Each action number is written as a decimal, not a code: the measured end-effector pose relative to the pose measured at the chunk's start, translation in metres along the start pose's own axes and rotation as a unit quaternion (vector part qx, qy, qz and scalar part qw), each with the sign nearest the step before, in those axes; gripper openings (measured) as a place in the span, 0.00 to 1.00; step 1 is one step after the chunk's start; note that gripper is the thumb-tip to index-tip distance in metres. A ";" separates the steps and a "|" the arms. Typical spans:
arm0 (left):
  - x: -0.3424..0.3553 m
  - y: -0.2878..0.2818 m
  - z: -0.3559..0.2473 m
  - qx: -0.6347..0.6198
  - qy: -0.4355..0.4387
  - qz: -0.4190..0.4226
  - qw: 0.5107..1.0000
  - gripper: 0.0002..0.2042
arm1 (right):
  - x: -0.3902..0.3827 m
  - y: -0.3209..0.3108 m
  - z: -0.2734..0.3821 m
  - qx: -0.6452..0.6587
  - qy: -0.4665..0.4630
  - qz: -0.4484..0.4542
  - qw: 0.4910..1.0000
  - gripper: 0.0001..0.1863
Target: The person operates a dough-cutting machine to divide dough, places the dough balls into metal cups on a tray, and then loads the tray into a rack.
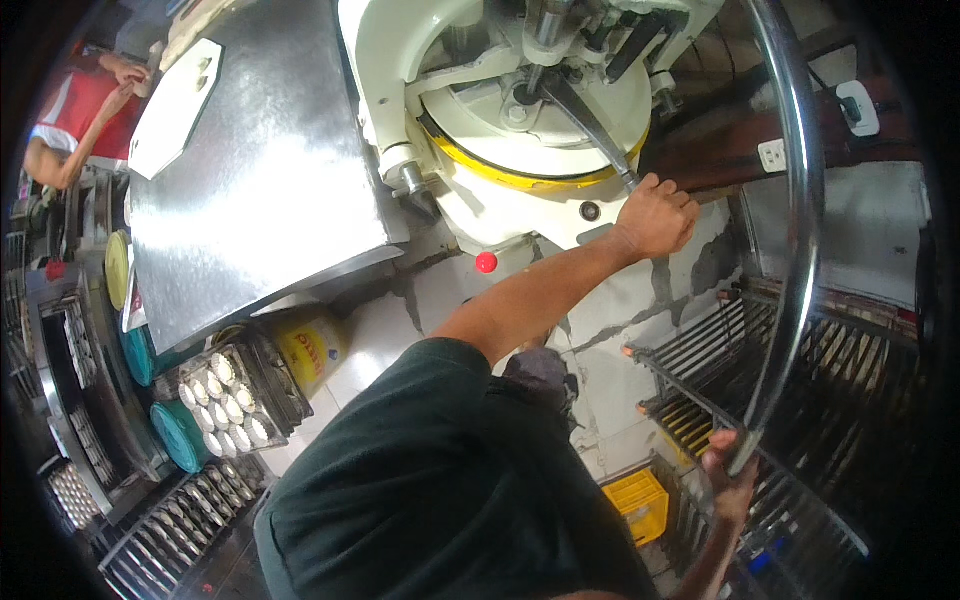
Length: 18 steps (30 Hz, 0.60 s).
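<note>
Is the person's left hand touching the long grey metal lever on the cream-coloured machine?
Touching. The head view shows the left hand closed in a fist around the lower end of the long grey metal lever.

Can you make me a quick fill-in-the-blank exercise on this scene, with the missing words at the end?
1. The left grip holds the lever, while the right grip is at the long chrome bar's ____ (upper or lower) end.
2. In this view, the steel table stands to the ____ of the machine.
3. The machine's curved band and the crate are both ____.

Missing words: lower; left; yellow.
</note>
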<state>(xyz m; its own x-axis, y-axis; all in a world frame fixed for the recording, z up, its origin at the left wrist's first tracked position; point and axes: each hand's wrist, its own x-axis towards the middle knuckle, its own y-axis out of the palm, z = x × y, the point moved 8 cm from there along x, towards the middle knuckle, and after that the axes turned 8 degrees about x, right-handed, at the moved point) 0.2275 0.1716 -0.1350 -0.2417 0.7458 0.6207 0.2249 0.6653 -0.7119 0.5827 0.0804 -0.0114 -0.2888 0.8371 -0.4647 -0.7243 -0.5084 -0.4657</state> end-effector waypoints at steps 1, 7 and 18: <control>0.002 0.000 0.002 -0.004 0.004 0.012 1.000 0.06 | 0.008 0.009 0.000 -0.007 -0.018 0.000 1.000 0.13; -0.016 -0.006 -0.009 -0.022 0.010 0.020 1.000 0.07 | 0.056 0.062 -0.058 -0.109 -0.100 -0.071 0.986 0.15; -0.113 -0.099 0.051 -0.132 -0.111 -0.002 0.985 0.11 | 0.070 0.066 -0.068 -0.055 -0.114 -0.027 0.992 0.14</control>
<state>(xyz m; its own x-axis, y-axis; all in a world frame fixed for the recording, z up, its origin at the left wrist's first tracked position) 0.1848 0.0193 -0.1512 -0.4367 0.7375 0.5152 0.4537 0.6751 -0.5817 0.5571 0.0916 -0.1259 -0.3949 0.8810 -0.2605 -0.6740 -0.4705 -0.5695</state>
